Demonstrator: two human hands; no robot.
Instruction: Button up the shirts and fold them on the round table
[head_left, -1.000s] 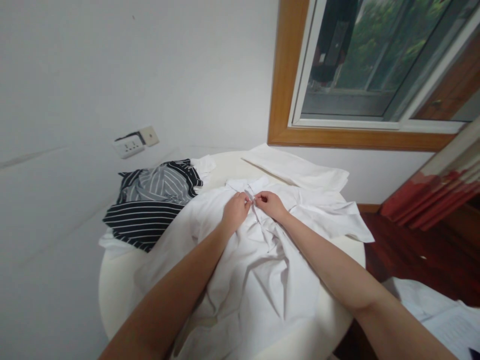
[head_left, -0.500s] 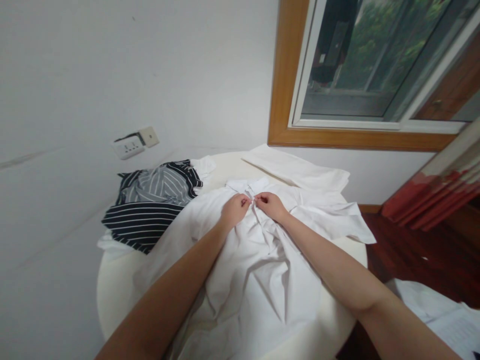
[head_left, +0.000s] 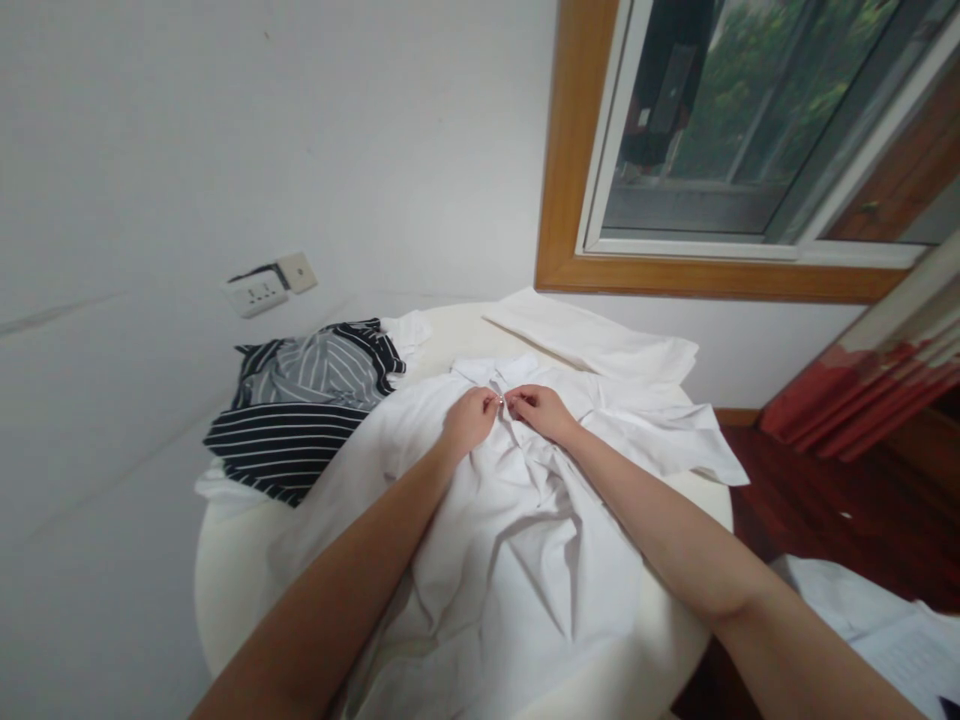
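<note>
A white shirt lies spread, front up, over a round white table. Its collar is at the far side. My left hand and my right hand meet just below the collar. Both pinch the shirt's front edges together, fingertips almost touching, with a small button between them. Both forearms stretch across the crumpled body of the shirt.
A black-and-white striped garment is heaped at the table's left, near a wall socket. Another folded white cloth lies at the back under a wood-framed window. Red-brown floor and white papers are at the right.
Almost nothing has changed. Both hands stay pinched on the shirt front below the collar, with only slight finger movement and a small shift of the view.
</note>
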